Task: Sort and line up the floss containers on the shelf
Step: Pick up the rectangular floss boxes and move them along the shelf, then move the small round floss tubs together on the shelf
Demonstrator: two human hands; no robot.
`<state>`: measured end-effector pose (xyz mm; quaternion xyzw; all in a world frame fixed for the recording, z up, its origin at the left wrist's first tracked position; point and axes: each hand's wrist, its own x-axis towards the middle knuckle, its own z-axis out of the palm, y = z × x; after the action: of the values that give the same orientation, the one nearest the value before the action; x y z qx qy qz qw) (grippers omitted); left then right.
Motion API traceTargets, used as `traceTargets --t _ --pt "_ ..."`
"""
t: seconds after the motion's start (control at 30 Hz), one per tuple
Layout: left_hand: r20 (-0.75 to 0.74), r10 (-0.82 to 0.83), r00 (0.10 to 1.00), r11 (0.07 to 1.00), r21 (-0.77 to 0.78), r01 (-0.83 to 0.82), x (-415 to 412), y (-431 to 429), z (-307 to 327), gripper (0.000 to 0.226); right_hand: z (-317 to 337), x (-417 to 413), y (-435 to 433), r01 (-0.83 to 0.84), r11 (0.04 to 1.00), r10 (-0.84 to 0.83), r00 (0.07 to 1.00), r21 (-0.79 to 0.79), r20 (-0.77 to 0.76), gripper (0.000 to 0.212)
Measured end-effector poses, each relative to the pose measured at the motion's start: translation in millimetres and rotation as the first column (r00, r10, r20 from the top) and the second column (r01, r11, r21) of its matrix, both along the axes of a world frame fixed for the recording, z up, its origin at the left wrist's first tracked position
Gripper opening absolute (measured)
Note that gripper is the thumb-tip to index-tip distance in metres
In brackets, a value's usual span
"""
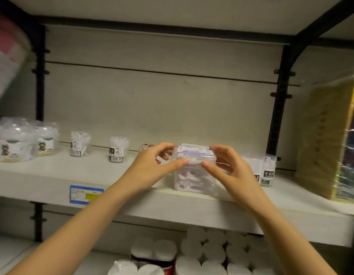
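Note:
A clear floss box (194, 154) with a blue and white label sits on top of another clear floss box (193, 180) near the front of the pale shelf (53, 175). My left hand (152, 165) grips the top box from the left, thumb on its front. My right hand (229, 171) grips it from the right. Two small round floss tubs (80, 143) (117, 148) stand apart further left. A third tub (145, 147) lies on its side behind my left hand. More floss containers (268, 170) stand at the right, partly hidden by my right hand.
Larger clear tubs with a cartoon label (15, 141) crowd the shelf's left end. A wrapped yellow pack (328, 139) leans at the right end. A blue price tag (86, 194) is on the shelf edge. Paper rolls (211, 253) fill the shelf below.

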<state>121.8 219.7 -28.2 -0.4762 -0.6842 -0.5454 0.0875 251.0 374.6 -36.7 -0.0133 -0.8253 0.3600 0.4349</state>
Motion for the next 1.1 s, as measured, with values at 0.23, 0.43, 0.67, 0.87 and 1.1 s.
traceTargets --t 0.23,0.43,0.67,0.87,1.1 --pt "0.001 -0.017 1.0 1.0 -0.014 0.017 -1 5 -4 0.029 -3 0 -5 0.09 0.996 -0.09 0.996 -0.011 -0.023 0.051" --pt "-0.031 0.025 0.999 0.998 -0.053 -0.026 -3 -4 -6 0.054 -7 1 -11 0.228 0.961 -0.208 0.969 0.16 -0.133 0.039" --pt "-0.189 0.144 0.971 0.984 0.128 -0.121 -22 -60 -18 0.012 -18 5 -62 0.141 0.929 -0.031 0.952 0.343 -0.305 0.022" --pt "-0.172 0.152 0.973 0.988 0.068 -0.142 -66 -121 -17 0.011 -9 -44 -112 0.043 0.923 -0.002 0.994 0.383 -0.107 0.03" --pt "-0.225 0.09 0.97 0.994 -0.038 -0.101 -146 -179 4 0.01 25 -145 -159 0.159 0.932 -0.197 0.976 0.327 0.089 0.025"
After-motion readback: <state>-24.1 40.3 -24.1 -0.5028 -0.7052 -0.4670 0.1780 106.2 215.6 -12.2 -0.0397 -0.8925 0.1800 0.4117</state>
